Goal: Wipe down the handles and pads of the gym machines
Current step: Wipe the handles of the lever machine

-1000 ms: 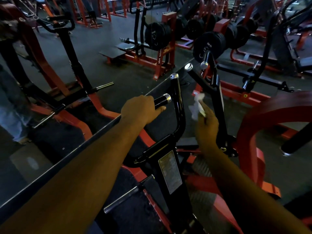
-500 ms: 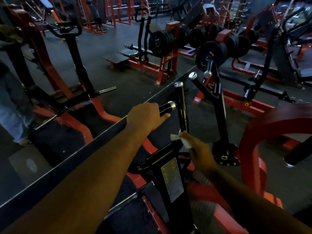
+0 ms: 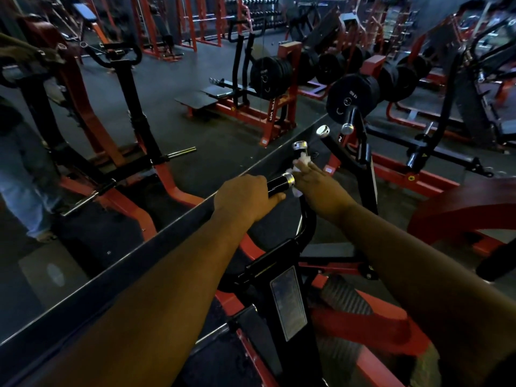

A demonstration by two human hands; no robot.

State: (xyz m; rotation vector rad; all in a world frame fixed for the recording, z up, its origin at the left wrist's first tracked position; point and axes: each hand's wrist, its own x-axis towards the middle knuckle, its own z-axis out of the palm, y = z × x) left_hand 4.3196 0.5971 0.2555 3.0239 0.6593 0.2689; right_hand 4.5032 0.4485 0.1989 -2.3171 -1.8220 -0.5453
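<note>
At mid-frame the left hand (image 3: 245,198) grips the horizontal handle (image 3: 279,183) while the right hand (image 3: 318,188) presses a white wipe (image 3: 300,166) around the upright handle (image 3: 301,152); next, probably rubbing along it.

The left hand (image 3: 245,196) sits on the near handle (image 3: 279,183) — right hand (image 3: 321,188) just beside, cloth (image 3: 303,160) on the upright handle (image 3: 300,148) behind; weight plates (image 3: 351,96) beyond.
</note>
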